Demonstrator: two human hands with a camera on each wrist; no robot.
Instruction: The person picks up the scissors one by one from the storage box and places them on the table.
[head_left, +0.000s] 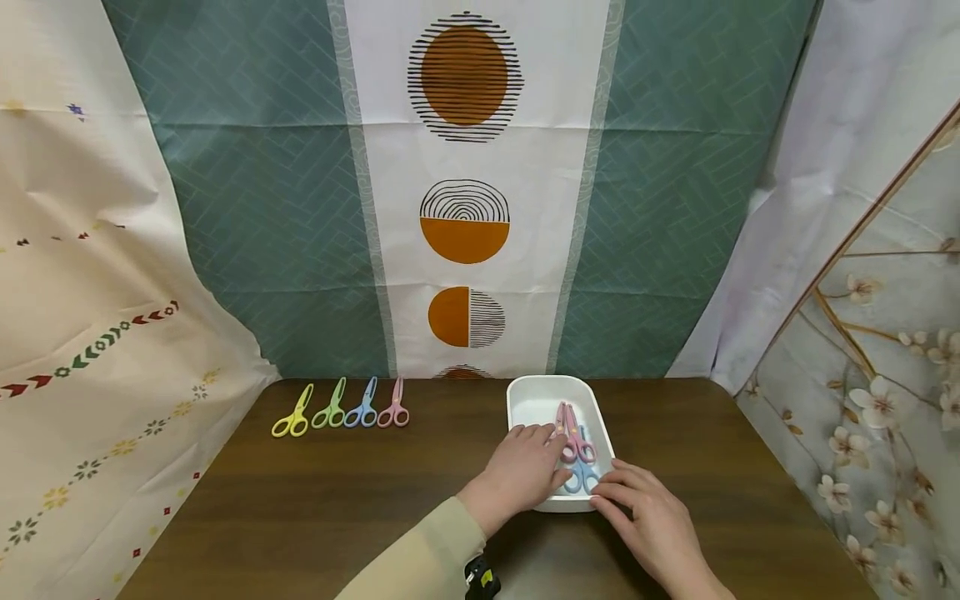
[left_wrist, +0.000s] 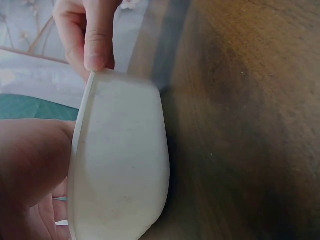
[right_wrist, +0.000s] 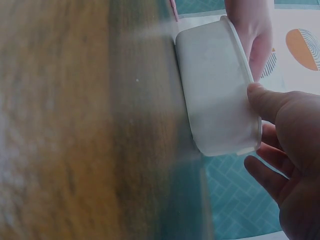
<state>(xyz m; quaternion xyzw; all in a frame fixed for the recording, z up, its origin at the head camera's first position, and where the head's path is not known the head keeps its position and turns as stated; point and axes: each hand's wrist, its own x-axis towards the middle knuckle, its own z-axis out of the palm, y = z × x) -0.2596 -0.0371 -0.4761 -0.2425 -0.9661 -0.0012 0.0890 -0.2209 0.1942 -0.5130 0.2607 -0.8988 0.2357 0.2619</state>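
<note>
A white bin stands on the table, with pink scissors and blue scissors inside. My left hand reaches over the bin's left side, its fingers inside near the pink scissors. What lies under that palm is hidden, so I cannot tell whether it holds anything. My right hand grips the near right corner of the bin; in the right wrist view its thumb presses the rim, with the other fingers round the far side. Only the bin's outer wall faces the left wrist camera.
On the left of the brown wooden table, a row holds yellow scissors, green scissors, blue scissors and pink scissors. Patterned cloths hang behind the table and along both sides.
</note>
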